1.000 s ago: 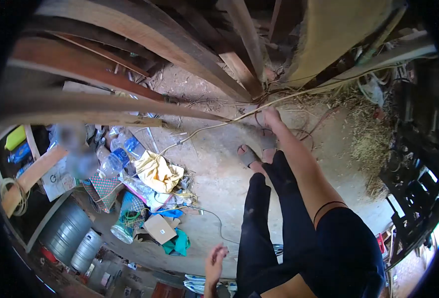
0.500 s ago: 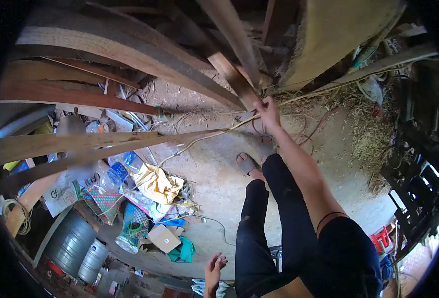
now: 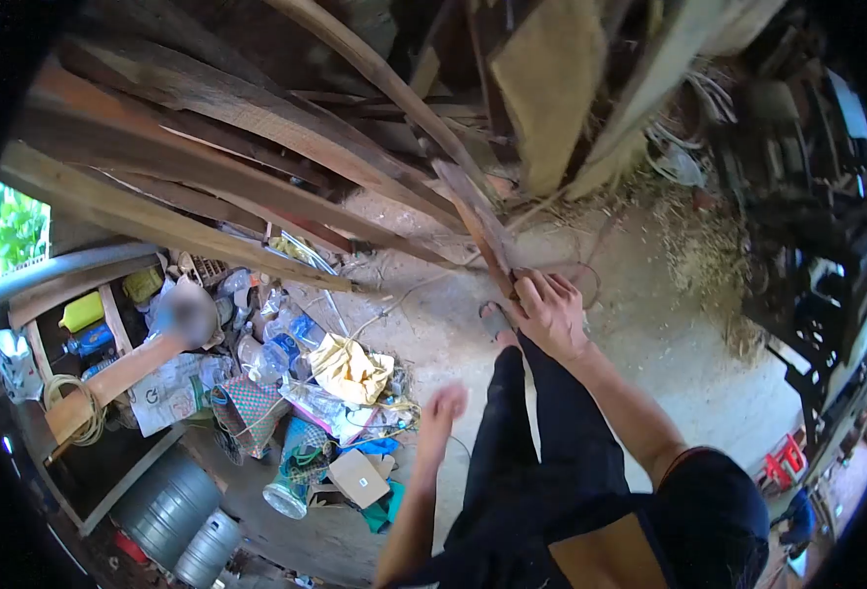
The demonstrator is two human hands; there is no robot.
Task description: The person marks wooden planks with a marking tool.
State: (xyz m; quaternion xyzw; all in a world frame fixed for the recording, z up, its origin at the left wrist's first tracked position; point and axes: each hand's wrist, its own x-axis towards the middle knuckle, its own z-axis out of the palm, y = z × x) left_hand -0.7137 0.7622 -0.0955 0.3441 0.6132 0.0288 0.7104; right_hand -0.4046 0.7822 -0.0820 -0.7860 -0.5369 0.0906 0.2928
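A short, dark brown wooden strip (image 3: 482,221) slants up and away from my right hand (image 3: 551,309). The fingers are closed around its near end, above my knees, while its far end overlaps the leaning timbers. My left hand (image 3: 444,406) is raised to the left of my legs, smeared by motion, and no object shows in it. Closest to that hand lie a yellow cloth (image 3: 352,369) and an opened cardboard box (image 3: 359,479) on the floor.
Long boards (image 3: 286,128) lean across the upper left. Plastic bottles, bags and a checked bag (image 3: 249,410) are heaped on the left, with metal drums (image 3: 173,491) below. Wood shavings (image 3: 713,265) cover the floor at right, near a dark metal frame (image 3: 811,353).
My right hand has drawn the wooden strip up off the floor area and closer to my body. My left hand has risen. The view has turned, bringing a window in at left.
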